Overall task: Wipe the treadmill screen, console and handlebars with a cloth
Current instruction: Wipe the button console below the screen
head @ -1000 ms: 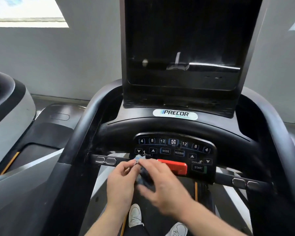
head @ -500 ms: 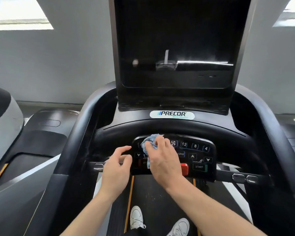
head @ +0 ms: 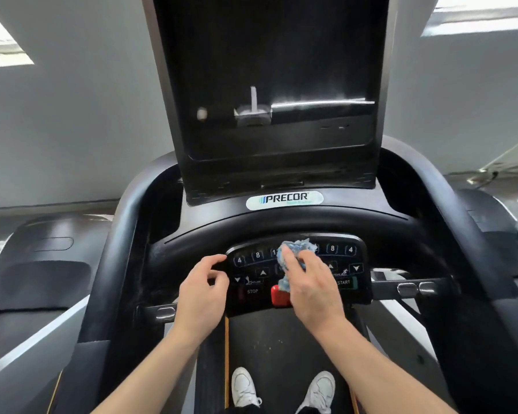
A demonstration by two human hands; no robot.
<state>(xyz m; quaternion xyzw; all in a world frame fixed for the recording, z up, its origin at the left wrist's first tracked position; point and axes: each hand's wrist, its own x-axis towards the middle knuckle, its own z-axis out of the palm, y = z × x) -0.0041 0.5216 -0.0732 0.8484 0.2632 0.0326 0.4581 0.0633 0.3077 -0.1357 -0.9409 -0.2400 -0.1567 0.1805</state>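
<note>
My right hand (head: pixel 310 286) is down on the black button console panel (head: pixel 296 273) with the crumpled pale-blue cloth (head: pixel 296 249) under it, fingers curled over the wad and pressing it against the row of numbered keys near the top middle. Part of the cloth bunches out above my fingertips, and a tail of it hangs down to just above the red stop tab (head: pixel 279 295). My left hand (head: pixel 202 289) holds nothing; its fingers are loosely curled, apart from one another, at the panel's left edge. Whether the fingertips touch the panel I can't quite tell, the frame is soft there.

So I judge I'm on the console step. To do it well, I want the cloth spread flatter under my palm, because a tight wad only cleans a narrow stripe. I press lightly, since these are live keys and the START key (head: pixel 343 282) sits right beside my knuckles; a hard push could wake the belt I'm standing on. I'd work in overlapping sideways passes from the top row down to the STOP label (head: pixel 252 291), and skirt the red tab rather than drag across it.

The tall dark glossy screen (head: pixel 269 85) shows pale smears across its middle, and the curved black handlebars (head: pixel 123 240) look dusty, so both probably want a pass yet.
</note>
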